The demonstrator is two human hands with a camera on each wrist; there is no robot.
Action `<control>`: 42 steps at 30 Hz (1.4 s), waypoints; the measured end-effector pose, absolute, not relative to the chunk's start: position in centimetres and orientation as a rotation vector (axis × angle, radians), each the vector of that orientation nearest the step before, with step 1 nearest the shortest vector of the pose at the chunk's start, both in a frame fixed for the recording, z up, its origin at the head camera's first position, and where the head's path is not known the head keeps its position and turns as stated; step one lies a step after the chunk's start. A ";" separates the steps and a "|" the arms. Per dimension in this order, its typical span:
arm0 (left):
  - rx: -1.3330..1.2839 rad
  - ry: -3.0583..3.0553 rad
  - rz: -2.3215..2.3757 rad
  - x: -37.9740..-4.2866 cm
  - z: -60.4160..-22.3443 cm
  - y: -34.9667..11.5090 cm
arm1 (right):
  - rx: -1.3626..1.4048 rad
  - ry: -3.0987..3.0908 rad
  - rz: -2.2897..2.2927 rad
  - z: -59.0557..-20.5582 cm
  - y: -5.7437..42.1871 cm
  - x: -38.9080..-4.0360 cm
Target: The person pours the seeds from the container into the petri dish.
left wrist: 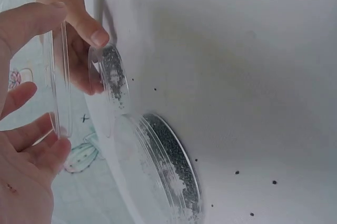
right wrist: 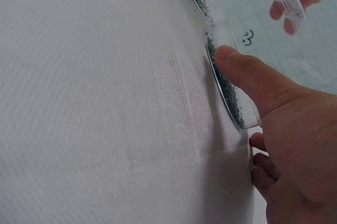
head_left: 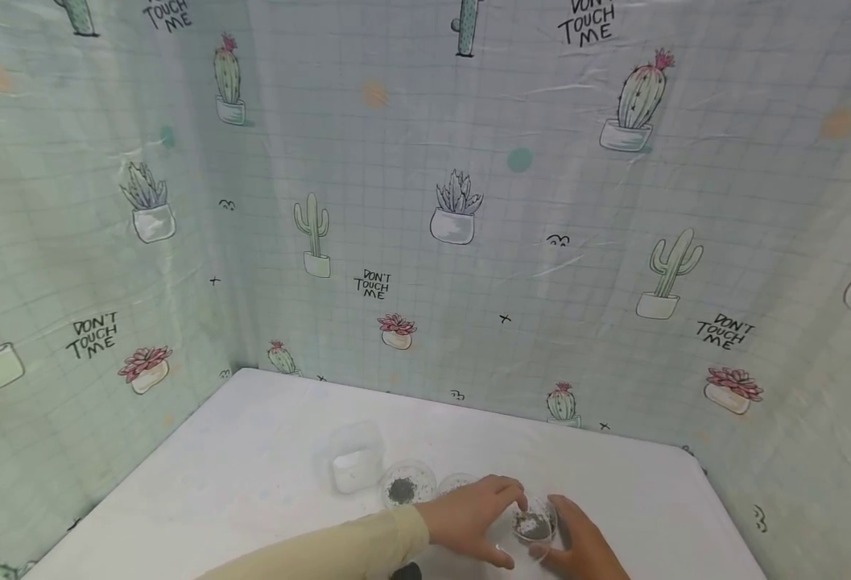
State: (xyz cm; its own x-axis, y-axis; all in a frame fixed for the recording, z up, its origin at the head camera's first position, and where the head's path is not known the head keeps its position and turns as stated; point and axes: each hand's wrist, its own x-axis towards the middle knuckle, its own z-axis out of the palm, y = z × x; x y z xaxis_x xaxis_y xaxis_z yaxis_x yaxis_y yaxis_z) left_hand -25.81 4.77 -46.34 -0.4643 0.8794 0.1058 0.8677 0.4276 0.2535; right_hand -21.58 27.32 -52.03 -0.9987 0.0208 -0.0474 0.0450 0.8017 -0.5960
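Observation:
My left hand [head_left: 472, 515] pinches a clear petri dish lid [left wrist: 61, 82] by its edges, thumb on one side and fingertips on the other. In the left wrist view the lid is held apart from the dish. My right hand [head_left: 586, 546] grips a petri dish [right wrist: 225, 84] of dark granules by its rim, the thumb on the near side. This dish [head_left: 534, 528] rests on the table. Beside it stands another petri dish [left wrist: 174, 166] with dark granules, partly covered by my left hand in the head view.
A further petri dish [head_left: 408, 486] with a dark heap and a clear plastic container [head_left: 356, 459] stand to the left. Several dark crumbs [left wrist: 274, 182] lie on the white table [head_left: 251, 451]. A dark object [head_left: 406, 572] shows at the bottom edge. Cactus-print sheeting [head_left: 454, 282] surrounds the table.

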 end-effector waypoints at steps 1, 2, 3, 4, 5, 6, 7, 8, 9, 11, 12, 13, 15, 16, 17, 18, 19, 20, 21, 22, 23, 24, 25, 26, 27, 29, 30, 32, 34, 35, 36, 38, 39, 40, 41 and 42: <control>1.596 2.623 0.436 -25.9 -46.5 4.8 | 0.050 2.954 -0.974 -52.1 27.3 -21.5; 1.591 2.623 0.447 -26.0 -46.5 4.9 | 0.040 2.972 -0.957 -52.1 27.4 -21.5; 1.584 2.619 0.465 -26.1 -46.6 5.1 | 0.038 2.985 -0.948 -52.2 27.4 -21.5; 1.578 2.622 0.476 -26.2 -46.6 5.2 | 0.028 2.998 -0.934 -52.2 27.5 -21.5; 1.573 2.626 0.480 -26.3 -46.6 5.3 | 0.024 3.005 -0.921 -52.2 27.5 -21.5; 1.565 2.629 0.485 -26.4 -46.6 5.5 | 0.020 3.010 -0.919 -52.2 27.5 -21.6; 1.558 2.634 0.486 -26.5 -46.7 5.7 | 0.025 3.007 -0.926 -52.1 27.5 -21.6; 1.555 2.639 0.487 -26.7 -46.7 5.8 | 0.022 3.009 -0.929 -52.1 27.6 -21.7; 1.550 2.645 0.485 -26.9 -46.8 6.0 | 0.023 3.007 -0.936 -52.0 27.6 -21.7; 1.545 2.662 0.476 -27.3 -47.0 6.3 | 0.025 3.002 -0.936 -51.9 27.6 -21.9; 1.539 2.665 0.479 -27.4 -47.1 6.5 | 0.036 2.997 -0.935 -51.8 27.6 -22.0; 1.536 2.670 0.479 -27.6 -47.2 6.6 | 0.042 2.994 -0.924 -51.8 27.6 -22.0; 1.522 2.678 0.481 -27.8 -47.4 6.9 | 0.072 2.977 -0.915 -51.7 27.7 -22.0; 1.508 2.679 0.488 -27.8 -47.4 7.0 | 0.089 2.965 -0.908 -51.6 27.6 -22.0; 1.494 2.686 0.485 -27.9 -47.4 7.1 | 0.106 2.953 -0.902 -51.6 27.6 -22.0; 1.476 2.693 0.481 -27.9 -47.4 7.1 | 0.119 2.943 -0.897 -51.5 27.6 -22.0; 1.459 2.698 0.476 -27.9 -47.4 7.2 | 0.129 2.936 -0.891 -51.5 27.5 -22.0; 1.439 2.704 0.471 -27.9 -47.5 7.2 | 0.142 2.926 -0.887 -51.4 27.5 -22.0; 1.420 2.710 0.465 -28.0 -47.5 7.3 | 0.147 2.922 -0.883 -51.4 27.4 -22.0; 1.405 2.712 0.461 -28.0 -47.6 7.3 | 0.143 2.924 -0.881 -51.3 27.4 -21.9; 1.392 2.715 0.452 -28.1 -47.7 7.4 | 0.131 2.931 -0.878 -51.3 27.4 -21.9; 1.379 2.714 0.447 -28.2 -47.8 7.5 | 0.115 2.940 -0.876 -51.2 27.4 -21.8; 1.368 2.710 0.444 -28.2 -47.8 7.6 | 0.096 2.950 -0.876 -51.2 27.5 -21.7; 1.357 2.707 0.440 -28.3 -48.0 7.6 | 0.075 2.960 -0.878 -51.1 27.5 -21.7; 1.345 2.702 0.436 -28.4 -48.0 7.7 | 0.052 2.972 -0.882 -51.1 27.6 -21.6; 1.335 2.693 0.424 -28.5 -48.2 7.9 | 0.018 2.998 -0.873 -51.1 27.8 -21.4; 1.336 2.690 0.418 -28.5 -48.3 8.0 | 0.025 3.000 -0.876 -51.0 27.9 -21.3; 1.347 2.686 0.401 -28.5 -48.5 8.3 | 0.026 3.007 -0.864 -50.9 28.1 -21.1; 1.366 2.681 0.391 -28.5 -48.7 8.6 | 0.045 3.008 -0.864 -50.9 28.4 -21.0; 1.373 2.680 0.387 -28.5 -48.8 8.7 | 0.051 3.005 -0.868 -50.9 28.5 -21.0; 1.384 2.682 0.375 -28.5 -48.8 8.7 | 0.057 3.002 -0.877 -50.9 28.6 -21.0; 1.387 2.684 0.358 -28.6 -48.7 8.8 | 0.061 2.993 -0.911 -51.0 28.6 -21.1; 1.389 2.682 0.352 -28.6 -48.7 8.8 | 0.073 2.989 -0.921 -51.1 28.5 -21.2; 1.388 2.681 0.346 -28.5 -48.6 8.9 | 0.080 2.987 -0.931 -51.2 28.5 -21.1; 1.391 2.679 0.339 -28.5 -48.6 8.8 | 0.086 2.986 -0.929 -51.1 28.4 -21.1; 1.390 2.678 0.332 -28.5 -48.5 8.8 | 0.093 2.984 -0.932 -51.1 28.2 -21.1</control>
